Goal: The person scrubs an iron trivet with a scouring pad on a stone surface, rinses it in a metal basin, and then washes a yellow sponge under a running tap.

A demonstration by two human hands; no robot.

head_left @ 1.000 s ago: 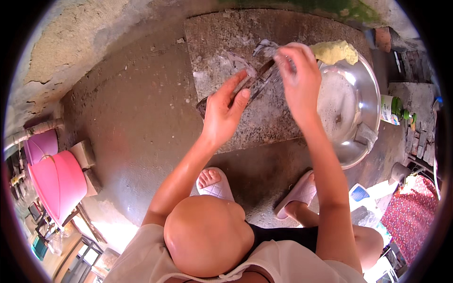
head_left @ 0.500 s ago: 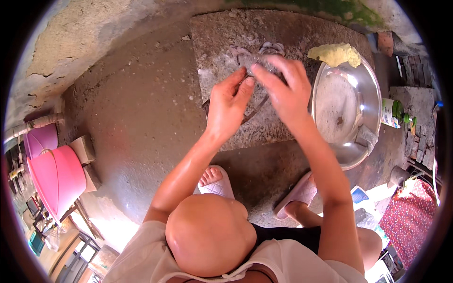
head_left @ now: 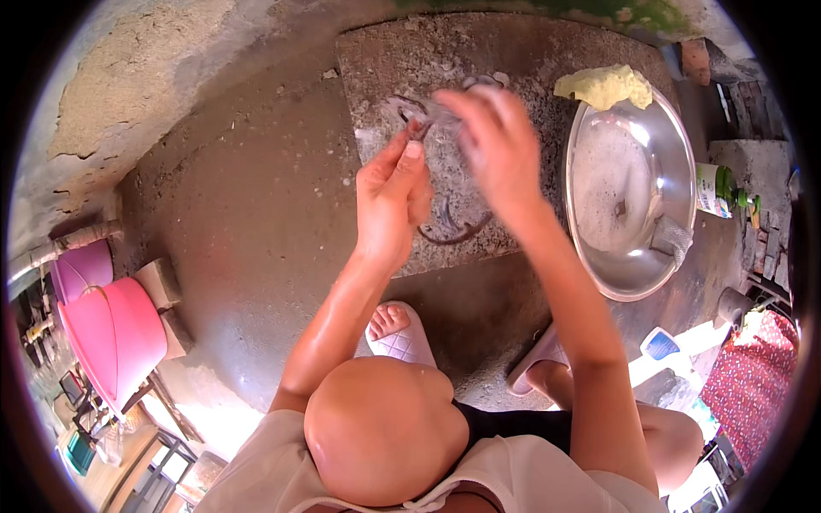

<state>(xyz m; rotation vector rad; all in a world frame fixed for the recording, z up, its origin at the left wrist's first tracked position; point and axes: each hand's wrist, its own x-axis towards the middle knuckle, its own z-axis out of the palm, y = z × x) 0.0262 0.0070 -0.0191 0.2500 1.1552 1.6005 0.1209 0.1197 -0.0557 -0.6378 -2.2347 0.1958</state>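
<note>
My left hand (head_left: 392,192) is closed, pinching a small dark curved piece (head_left: 410,109) with pale suds on it between thumb and fingers. Close beside it is my right hand (head_left: 496,141), blurred by motion, its fingers bent over a greyish scouring pad (head_left: 447,120) that is smeared and partly hidden. Both hands are above a worn, rough stone slab (head_left: 376,68). A dark curved strip (head_left: 457,235) lies on the slab below my hands, and another dark, sudsy piece (head_left: 481,81) lies beyond them.
Right of the slab stands a steel basin (head_left: 575,222) with cloudy water; a yellow spongy piece (head_left: 603,87) sits on its far rim, a grey mesh cloth (head_left: 673,241) on its near right. Beyond is a green-capped bottle (head_left: 711,190). Pink (head_left: 115,338) and purple buckets (head_left: 84,267) stand left.
My hands have come apart slightly, the left lower and to the left with the dark piece upright in its pinch. The right has shifted left, and the dark strip below shows more fully.
</note>
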